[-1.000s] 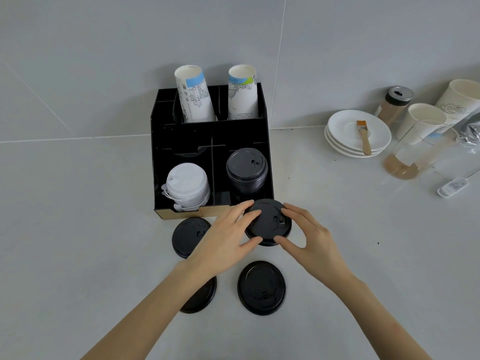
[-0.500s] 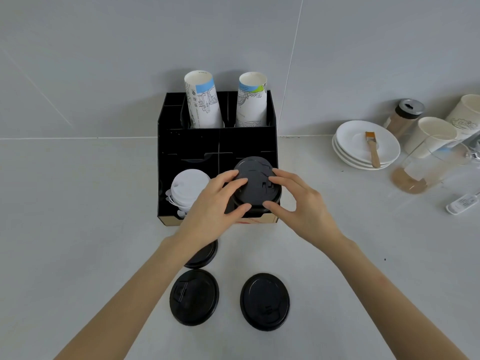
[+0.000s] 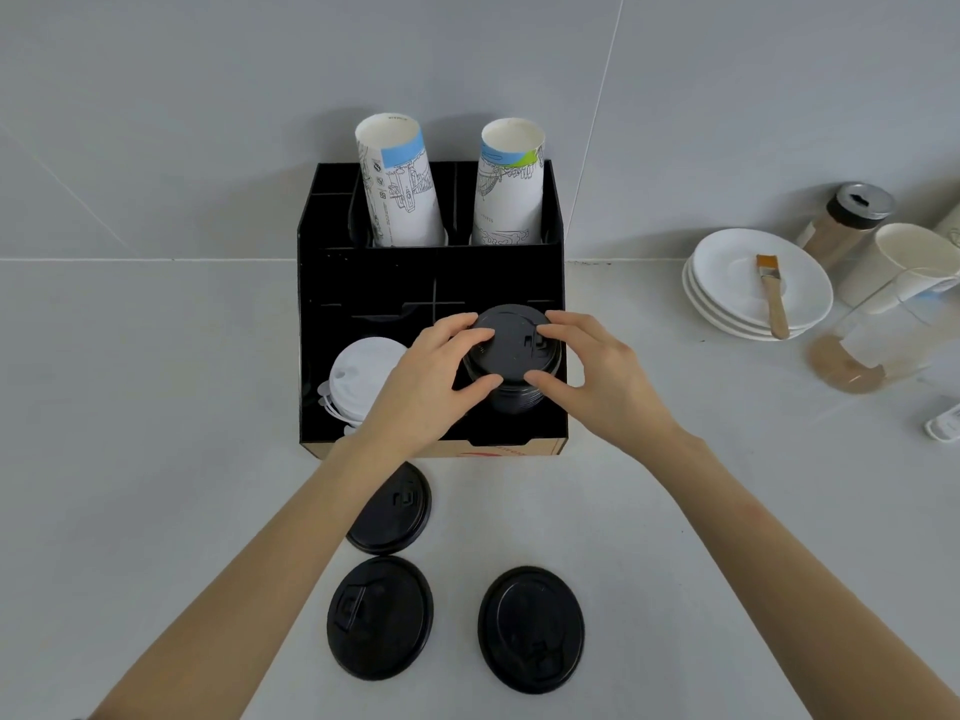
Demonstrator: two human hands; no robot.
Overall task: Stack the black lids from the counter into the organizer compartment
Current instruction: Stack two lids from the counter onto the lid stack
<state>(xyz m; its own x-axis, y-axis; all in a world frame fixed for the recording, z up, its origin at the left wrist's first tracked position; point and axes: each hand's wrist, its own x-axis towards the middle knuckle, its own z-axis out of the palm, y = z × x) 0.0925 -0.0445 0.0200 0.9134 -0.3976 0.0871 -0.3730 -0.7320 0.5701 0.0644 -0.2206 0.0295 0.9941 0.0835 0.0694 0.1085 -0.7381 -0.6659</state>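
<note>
A black lid [image 3: 511, 340] sits on top of the stack of black lids [image 3: 511, 397] in the front right compartment of the black organizer [image 3: 431, 275]. My left hand [image 3: 426, 387] grips that lid's left edge and my right hand [image 3: 597, 376] grips its right edge, fingers curled around the rim. Three more black lids lie on the counter in front of the organizer: one [image 3: 397, 511] partly under my left forearm, one [image 3: 382, 618] at the lower left, one [image 3: 531, 628] at the lower right.
A stack of white lids [image 3: 358, 376] fills the front left compartment. Two stacks of paper cups [image 3: 400, 184] stand in the back. To the right are stacked white plates [image 3: 727, 272] with a brush, a shaker jar [image 3: 847, 220], cups and a clear pitcher [image 3: 872, 345].
Both hands carried the black lid from the counter in front of the organizer up and back, onto the stack in the front right compartment. The camera view shifted downward.
</note>
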